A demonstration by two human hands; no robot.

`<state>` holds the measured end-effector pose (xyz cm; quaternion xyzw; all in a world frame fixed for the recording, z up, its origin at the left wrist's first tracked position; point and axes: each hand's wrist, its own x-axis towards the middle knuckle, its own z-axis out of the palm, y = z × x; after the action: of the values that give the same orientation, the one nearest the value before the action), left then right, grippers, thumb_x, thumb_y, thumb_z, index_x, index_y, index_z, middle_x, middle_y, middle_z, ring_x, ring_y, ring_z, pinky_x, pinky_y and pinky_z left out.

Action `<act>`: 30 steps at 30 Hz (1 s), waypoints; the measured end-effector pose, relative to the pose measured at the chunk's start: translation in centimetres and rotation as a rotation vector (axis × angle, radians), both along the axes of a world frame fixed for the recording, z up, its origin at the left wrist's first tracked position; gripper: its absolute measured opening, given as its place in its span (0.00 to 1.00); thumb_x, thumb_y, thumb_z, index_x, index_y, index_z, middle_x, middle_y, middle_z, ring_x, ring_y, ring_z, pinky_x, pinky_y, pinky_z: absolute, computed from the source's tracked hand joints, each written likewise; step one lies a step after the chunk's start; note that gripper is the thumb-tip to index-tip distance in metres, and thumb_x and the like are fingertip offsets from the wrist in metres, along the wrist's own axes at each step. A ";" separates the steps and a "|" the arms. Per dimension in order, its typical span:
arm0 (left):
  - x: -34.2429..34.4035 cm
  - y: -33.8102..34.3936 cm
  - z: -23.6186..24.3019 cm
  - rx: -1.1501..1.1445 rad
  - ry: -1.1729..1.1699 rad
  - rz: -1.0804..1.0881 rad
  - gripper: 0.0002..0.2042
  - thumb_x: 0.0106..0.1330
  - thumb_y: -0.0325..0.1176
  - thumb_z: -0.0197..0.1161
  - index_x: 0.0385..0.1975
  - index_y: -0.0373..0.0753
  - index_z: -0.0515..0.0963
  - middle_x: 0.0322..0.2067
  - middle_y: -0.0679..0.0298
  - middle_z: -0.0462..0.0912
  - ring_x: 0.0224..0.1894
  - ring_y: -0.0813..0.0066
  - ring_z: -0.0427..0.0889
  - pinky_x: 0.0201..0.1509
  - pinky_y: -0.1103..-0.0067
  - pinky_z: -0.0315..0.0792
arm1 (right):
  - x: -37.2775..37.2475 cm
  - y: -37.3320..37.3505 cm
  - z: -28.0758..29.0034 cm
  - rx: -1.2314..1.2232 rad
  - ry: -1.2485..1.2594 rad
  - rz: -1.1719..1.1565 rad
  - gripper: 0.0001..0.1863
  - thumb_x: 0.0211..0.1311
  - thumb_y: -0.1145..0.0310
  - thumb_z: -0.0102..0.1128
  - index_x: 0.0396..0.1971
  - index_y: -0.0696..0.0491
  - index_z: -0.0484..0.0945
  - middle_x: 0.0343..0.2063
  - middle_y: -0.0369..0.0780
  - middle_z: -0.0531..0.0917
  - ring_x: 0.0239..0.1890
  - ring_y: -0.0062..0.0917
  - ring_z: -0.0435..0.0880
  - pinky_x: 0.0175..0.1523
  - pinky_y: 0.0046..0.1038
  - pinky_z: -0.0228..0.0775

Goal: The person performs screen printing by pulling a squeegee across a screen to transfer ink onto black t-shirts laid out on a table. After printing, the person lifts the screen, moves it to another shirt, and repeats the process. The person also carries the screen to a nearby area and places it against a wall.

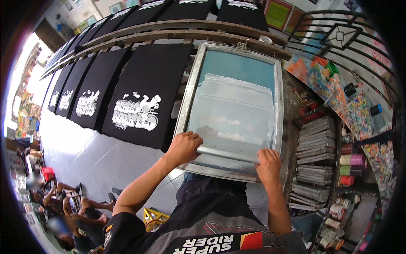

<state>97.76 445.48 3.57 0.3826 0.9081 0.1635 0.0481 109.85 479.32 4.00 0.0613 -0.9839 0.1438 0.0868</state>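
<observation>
In front of me a silkscreen frame (278, 91) with metal edges lies on the printing bench. White ink (232, 99) is spread over much of its blue-green mesh (237, 63). A squeegee (228, 154) spans the near part of the mesh. My left hand (184, 148) is closed round its left end, and my right hand (268, 164) grips its right end. The squeegee's blade edge is hidden. Left of the frame lies a black T-shirt (156, 67) with a white print (135, 112). Whatever lies under the frame cannot be made out.
More printed black shirts (101, 70) line up to the left and beyond the wooden rails (169, 27). Grey ink-caked slabs (315, 144) are stacked at right, near ink jars (351, 165) and a black metal railing (338, 15). People (86, 211) sit at lower left.
</observation>
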 end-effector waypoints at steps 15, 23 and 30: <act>2.5 -0.6 -1.3 0.091 0.079 0.066 0.15 0.48 0.26 0.74 0.39 0.46 0.89 0.39 0.71 0.89 0.43 0.67 0.85 0.47 0.69 0.81 | 2.3 -1.6 -1.5 0.001 0.169 -0.102 0.15 0.44 0.86 0.62 0.34 0.55 0.81 0.34 0.41 0.85 0.39 0.40 0.82 0.55 0.43 0.70; -9.5 2.8 -1.5 0.119 0.124 0.137 0.16 0.50 0.32 0.79 0.41 0.46 0.88 0.39 0.66 0.90 0.46 0.63 0.87 0.50 0.68 0.83 | -9.5 2.4 -2.5 0.050 0.276 -0.128 0.16 0.43 0.82 0.72 0.35 0.51 0.84 0.35 0.38 0.86 0.42 0.37 0.85 0.57 0.41 0.68; -19.9 7.1 -3.4 0.164 0.260 0.161 0.14 0.54 0.28 0.70 0.41 0.48 0.90 0.38 0.64 0.90 0.43 0.61 0.88 0.46 0.66 0.83 | -20.7 6.7 -3.8 0.084 0.377 -0.117 0.17 0.41 0.80 0.76 0.35 0.51 0.84 0.36 0.38 0.86 0.44 0.36 0.84 0.55 0.39 0.67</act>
<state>77.85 452.61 0.22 0.3291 0.9180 0.1896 -0.1144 89.17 486.00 0.18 0.0334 -0.9573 0.0835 0.2749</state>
